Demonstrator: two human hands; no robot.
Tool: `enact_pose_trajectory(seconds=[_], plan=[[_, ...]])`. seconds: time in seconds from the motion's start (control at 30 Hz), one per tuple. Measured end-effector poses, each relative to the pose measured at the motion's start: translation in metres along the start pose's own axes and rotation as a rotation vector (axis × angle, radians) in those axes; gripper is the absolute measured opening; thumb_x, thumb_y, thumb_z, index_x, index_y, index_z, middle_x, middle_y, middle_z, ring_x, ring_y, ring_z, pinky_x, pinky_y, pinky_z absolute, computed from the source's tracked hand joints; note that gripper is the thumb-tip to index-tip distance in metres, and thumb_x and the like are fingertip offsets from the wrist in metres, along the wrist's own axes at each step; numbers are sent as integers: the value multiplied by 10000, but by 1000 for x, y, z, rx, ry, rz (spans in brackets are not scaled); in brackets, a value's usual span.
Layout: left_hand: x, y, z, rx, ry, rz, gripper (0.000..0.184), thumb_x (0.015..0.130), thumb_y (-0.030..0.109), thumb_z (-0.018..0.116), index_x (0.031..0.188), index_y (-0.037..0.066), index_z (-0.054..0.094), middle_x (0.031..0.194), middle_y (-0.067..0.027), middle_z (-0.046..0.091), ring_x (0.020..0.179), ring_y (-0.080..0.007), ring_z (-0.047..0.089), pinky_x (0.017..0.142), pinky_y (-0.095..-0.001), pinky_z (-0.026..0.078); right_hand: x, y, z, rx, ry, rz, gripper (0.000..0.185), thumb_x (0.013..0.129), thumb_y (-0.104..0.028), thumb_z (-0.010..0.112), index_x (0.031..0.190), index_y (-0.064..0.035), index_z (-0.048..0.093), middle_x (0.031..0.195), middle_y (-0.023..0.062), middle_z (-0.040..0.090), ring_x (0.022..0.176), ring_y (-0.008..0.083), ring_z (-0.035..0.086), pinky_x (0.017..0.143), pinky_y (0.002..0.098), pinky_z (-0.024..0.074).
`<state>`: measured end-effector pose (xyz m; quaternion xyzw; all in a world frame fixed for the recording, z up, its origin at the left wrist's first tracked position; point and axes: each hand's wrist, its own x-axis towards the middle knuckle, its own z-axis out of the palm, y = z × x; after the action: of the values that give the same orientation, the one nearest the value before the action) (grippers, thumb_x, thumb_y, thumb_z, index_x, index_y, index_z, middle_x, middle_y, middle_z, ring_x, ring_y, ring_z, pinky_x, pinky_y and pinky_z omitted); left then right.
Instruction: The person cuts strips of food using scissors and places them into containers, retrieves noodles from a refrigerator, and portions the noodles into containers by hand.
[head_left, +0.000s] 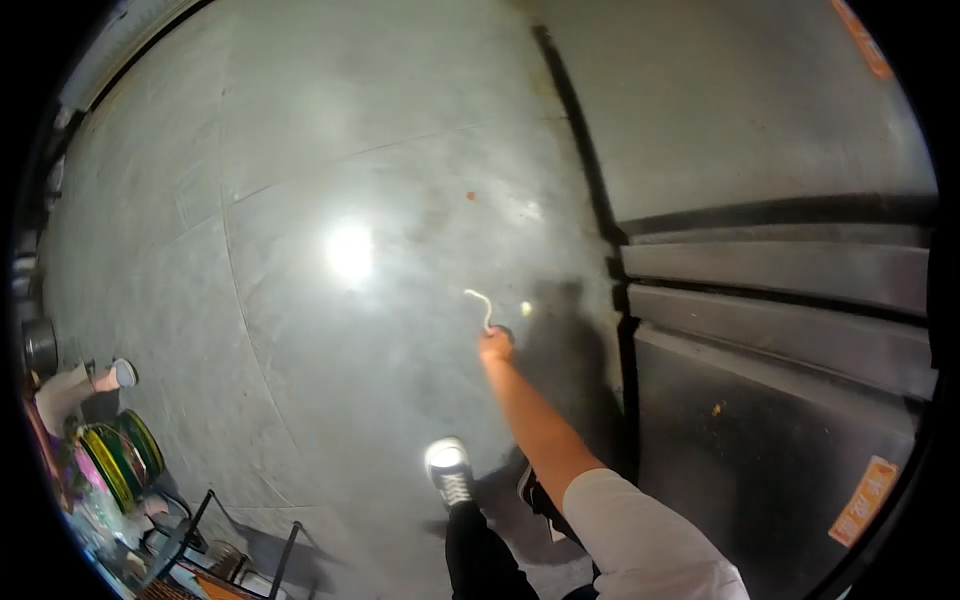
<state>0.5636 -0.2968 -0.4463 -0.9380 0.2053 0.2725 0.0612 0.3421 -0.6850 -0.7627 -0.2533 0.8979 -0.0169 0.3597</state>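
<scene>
My right hand [495, 343] reaches down low over the grey floor, the arm stretched forward from a white sleeve. Its fingers are closed on the near end of a thin, pale, curved strip [486, 305], whose exact kind I cannot make out. The strip's free end curls forward and to the left. Just right of the hand, a small pale yellow scrap [526, 309] lies on the floor. Farther ahead is a tiny orange-red bit [471, 196]. My left hand is out of view.
Stainless-steel cabinet doors [760, 420] stand along the right, with an orange label [863, 501]. My shoe [448, 470] is below the hand. At the lower left are another person's foot [122, 373], a green and yellow round container [125, 458] and a dark metal frame [286, 555].
</scene>
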Motion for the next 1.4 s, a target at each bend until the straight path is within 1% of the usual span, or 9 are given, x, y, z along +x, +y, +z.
enact_pose_trajectory(seconds=[0.1, 0.23, 0.4, 0.57, 0.67, 0.93, 1.0, 1.07, 1.4], plan=[[4, 35, -21, -221, -57, 194, 432, 788, 23, 498, 1207, 0, 395, 1036, -200, 526, 905, -286, 528, 807, -350, 417, -52, 5, -55, 241, -50, -546, 256, 803, -274, 513, 683, -49, 493, 674, 143, 571, 638, 314, 563, 567, 400, 420], [-38, 176, -143, -185, -237, 386, 417, 819, 16, 479, 1221, -4, 367, 1108, -179, 500, 956, -249, 528, 805, -321, 432, -198, 19, -192, 732, -49, -571, 148, 842, -188, 466, 832, -47, 510, 655, 118, 532, 626, 226, 547, 574, 344, 415], [-92, 281, -249, -433, -296, 1025, 389, 877, 131, 424, 1218, -35, 340, 1168, -196, 459, 995, -281, 515, 852, -362, 407, -394, 9, -470, 641, -201, -562, 182, 869, -243, 442, 849, -63, 431, 620, 134, 488, 592, 310, 513, 538, 378, 389], [-158, 359, -302, -488, -393, 1261, 407, 846, 92, 440, 1226, -19, 351, 1239, -170, 400, 1136, -278, 404, 952, -366, 316, -493, 68, -618, 668, 155, -455, 173, 864, -237, 449, 842, -67, 428, 627, 125, 493, 577, 291, 523, 535, 370, 403], [-274, 382, -342, -622, -491, 1394, 451, 777, -9, 435, 1222, -4, 359, 1200, -154, 432, 1021, -255, 477, 866, -342, 376, -516, 99, -689, 739, 474, -384, 136, 846, -182, 464, 825, -53, 428, 615, 138, 498, 583, 319, 528, 521, 379, 398], [-395, 370, -276, -334, -701, 1794, 429, 787, -17, 428, 1212, 2, 377, 1167, -141, 460, 980, -232, 505, 822, -327, 404, -371, 168, -739, 735, 997, -168, 151, 820, -182, 475, 846, -34, 468, 660, 187, 550, 636, 372, 540, 558, 435, 410], [-432, 362, -266, -169, -628, 2131, 436, 771, -33, 446, 1201, 9, 388, 1131, -154, 476, 962, -245, 515, 795, -328, 417, -359, 176, -743, 684, 1010, -100, 171, 817, -195, 473, 877, -35, 479, 676, 186, 562, 644, 375, 545, 575, 441, 420], [-465, 356, -255, -163, -645, 2159, 421, 769, -31, 457, 1185, 13, 408, 1109, -155, 487, 946, -247, 522, 782, -327, 422, -364, 193, -743, 869, 933, -154, 213, 815, -217, 469, 924, -35, 488, 702, 186, 578, 654, 379, 553, 593, 449, 432], [-541, 340, -169, 27, -816, 2319, 315, 772, -4, 502, 1086, 4, 480, 901, -134, 518, 769, -237, 536, 680, -306, 449, -474, 333, -723, 269, 1077, -263, 133, 682, -67, 551, 811, -46, 529, 761, 121, 486, 789, 300, 471, 659, 382, 397]])
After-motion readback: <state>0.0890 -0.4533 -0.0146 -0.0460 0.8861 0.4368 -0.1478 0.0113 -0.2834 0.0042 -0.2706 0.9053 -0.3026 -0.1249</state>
